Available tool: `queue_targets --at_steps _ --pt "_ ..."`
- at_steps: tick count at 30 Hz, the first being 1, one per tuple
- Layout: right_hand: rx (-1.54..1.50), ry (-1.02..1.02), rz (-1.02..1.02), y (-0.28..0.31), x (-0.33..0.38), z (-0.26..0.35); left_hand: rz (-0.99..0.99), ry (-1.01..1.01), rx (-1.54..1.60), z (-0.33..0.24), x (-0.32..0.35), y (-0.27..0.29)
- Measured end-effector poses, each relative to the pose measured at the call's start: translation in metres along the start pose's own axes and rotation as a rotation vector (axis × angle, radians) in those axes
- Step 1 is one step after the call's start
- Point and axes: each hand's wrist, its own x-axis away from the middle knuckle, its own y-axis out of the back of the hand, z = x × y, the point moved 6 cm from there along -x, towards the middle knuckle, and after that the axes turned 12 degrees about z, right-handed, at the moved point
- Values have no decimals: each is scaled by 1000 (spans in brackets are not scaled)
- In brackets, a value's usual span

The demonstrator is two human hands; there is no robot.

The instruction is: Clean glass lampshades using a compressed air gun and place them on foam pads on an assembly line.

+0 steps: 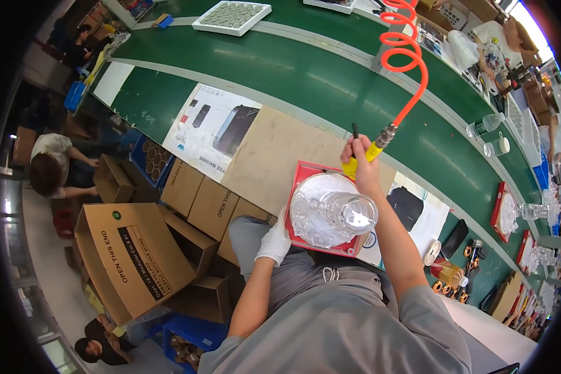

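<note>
My left hand (274, 244), in a white glove, grips the left edge of a shallow red square box (298, 182) in front of my lap. In the box sits a round white piece (313, 187) with a glittery surface. A clear glass vessel (354, 212) stands on it, with clear crumpled-looking material around its base. My bare right hand (361, 163) is closed around a yellow air blow gun (373, 153) with a black lever, held just beyond the box. From its metal fitting, an orange coiled hose (405, 112) runs up and away.
A green conveyor belt (274, 81) crosses ahead, with a white tray (230, 17) of round pieces beyond it. Open cardboard cartons (124, 249) crowd the left. Similar red boxes (502, 209) with glassware, tape rolls and a yellow-liquid bottle (447, 272) lie right. Other people work around.
</note>
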Motion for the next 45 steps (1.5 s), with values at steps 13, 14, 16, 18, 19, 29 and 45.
queue_targets --at_steps 13,14,16,18,19,29,45 --pt "154 18 -69 49 55 48 18 40 14 -3 -3 5" --pt "149 19 -86 56 69 52 21 47 6 -3 -3 4" --pt "151 41 -120 64 93 58 13 33 -7 0 -4 3" --pt "134 92 -180 69 111 62 1 23 -23 1 -4 0" --pt "131 97 -186 69 119 63 -3 28 -36 1 -4 2" --pt "256 -80 -214 46 177 52 -158 -39 -110 9 3 -8" --pt "103 -107 -126 -6 203 17 -199 -125 -90 -2 42 -14"
